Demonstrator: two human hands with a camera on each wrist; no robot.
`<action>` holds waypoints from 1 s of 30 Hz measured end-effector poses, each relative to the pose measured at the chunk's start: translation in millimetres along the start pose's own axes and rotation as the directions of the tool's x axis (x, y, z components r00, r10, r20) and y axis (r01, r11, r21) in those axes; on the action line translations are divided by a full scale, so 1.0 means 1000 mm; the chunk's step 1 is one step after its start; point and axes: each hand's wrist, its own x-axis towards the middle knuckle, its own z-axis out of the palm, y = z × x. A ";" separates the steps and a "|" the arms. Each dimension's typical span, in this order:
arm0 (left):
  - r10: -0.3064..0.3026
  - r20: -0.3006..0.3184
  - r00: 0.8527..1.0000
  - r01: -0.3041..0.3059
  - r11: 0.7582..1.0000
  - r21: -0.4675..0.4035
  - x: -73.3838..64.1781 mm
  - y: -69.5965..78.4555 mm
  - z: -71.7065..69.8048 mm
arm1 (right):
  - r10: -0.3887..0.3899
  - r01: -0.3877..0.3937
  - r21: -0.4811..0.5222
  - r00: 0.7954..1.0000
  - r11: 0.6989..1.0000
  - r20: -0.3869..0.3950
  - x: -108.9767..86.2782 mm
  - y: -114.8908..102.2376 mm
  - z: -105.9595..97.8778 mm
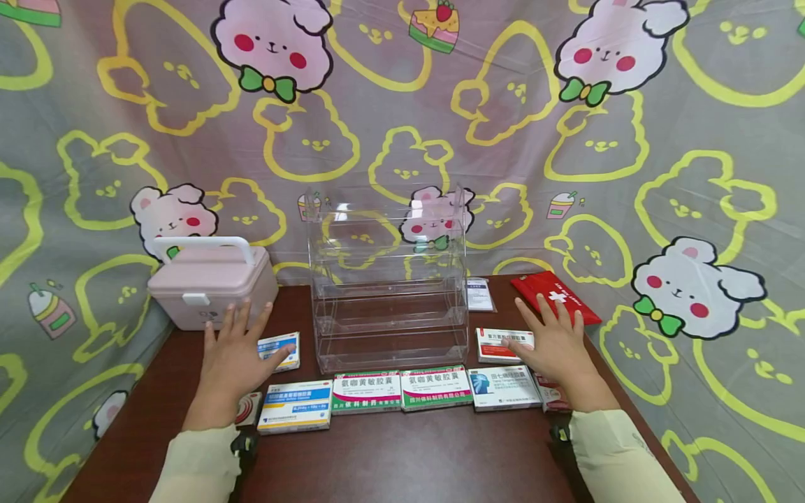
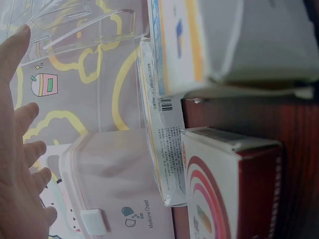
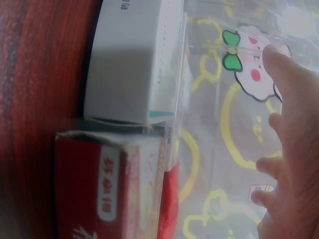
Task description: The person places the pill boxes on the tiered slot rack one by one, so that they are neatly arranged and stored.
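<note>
While a grey curtain [image 1: 402, 105] printed with yellow outlines and rosy-cheeked cartoon animals fills the far side, a dark reddish-brown surface [image 1: 428, 461] spreads out before it. A clear plastic rack [image 1: 390, 324] with stepped tiers stands upright at the centre. Far left sits a pale pink chest [image 1: 210, 290] with a white handle, lettered "Medicine Chest" in the left wrist view.

Two hands in cream sleeves [image 1: 195, 464] reach in from the near side. The left hand [image 1: 235, 353] is raised with fingers spread, between the chest and the rack; the right hand [image 1: 556, 349] mirrors it on the right, fingers also spread, both apart from the boxes. Just beyond the right hand lies a red pouch [image 1: 560, 298] with a white cross.

Smaller still, a near row runs left to right: a circle-marked box [image 1: 247, 410] partly hidden by the left wrist, a blue-and-white box [image 1: 295, 407], two green-and-white boxes [image 1: 367, 392], a teal-and-white box [image 1: 505, 387], and a dark red box [image 1: 553, 396] half covered by the right wrist. Behind it, another blue-banded box [image 1: 286, 349] lies left of the rack, and a red-and-white box [image 1: 493, 344] right. A white packet [image 1: 481, 295] lies farther back, beside the rack.
</note>
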 end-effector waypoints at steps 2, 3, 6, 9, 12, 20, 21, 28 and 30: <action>0.002 -0.001 1.000 -0.002 1.000 -0.003 0.001 0.001 0.001 | 0.000 0.000 0.003 1.000 1.000 0.000 -0.001 0.001 -0.001; 0.002 -0.001 1.000 -0.002 1.000 -0.004 0.001 0.001 0.001 | 0.000 0.000 0.005 1.000 1.000 0.000 -0.001 0.001 -0.001; 0.006 0.000 1.000 -0.006 1.000 -0.012 0.002 0.001 0.003 | -0.001 0.001 0.013 1.000 1.000 -0.003 -0.002 0.002 -0.002; 0.010 0.002 1.000 -0.010 1.000 -0.023 0.002 0.000 0.003 | 0.003 -0.003 0.021 1.000 1.000 -0.015 -0.002 0.001 -0.002; 0.021 -0.004 1.000 -0.021 0.998 -0.063 -0.001 -0.005 0.002 | 0.009 -0.007 0.063 1.000 0.998 -0.030 0.001 -0.004 -0.002; -0.008 0.020 1.000 0.012 0.979 -0.202 -0.015 -0.026 -0.005 | 0.000 0.013 0.277 0.999 0.961 -0.049 0.017 -0.025 -0.006; -0.016 0.032 0.999 0.022 0.978 -0.207 -0.017 -0.029 -0.006 | 0.002 0.011 0.297 0.999 0.955 -0.044 0.019 -0.028 -0.006; -0.053 0.080 0.995 0.070 0.972 -0.223 -0.043 -0.057 -0.003 | 0.001 0.021 0.395 0.998 0.919 -0.056 0.034 -0.049 -0.005; -0.060 0.082 0.995 0.077 0.971 -0.225 -0.048 -0.065 -0.001 | 0.001 0.032 0.419 0.997 0.907 -0.078 0.039 -0.054 -0.005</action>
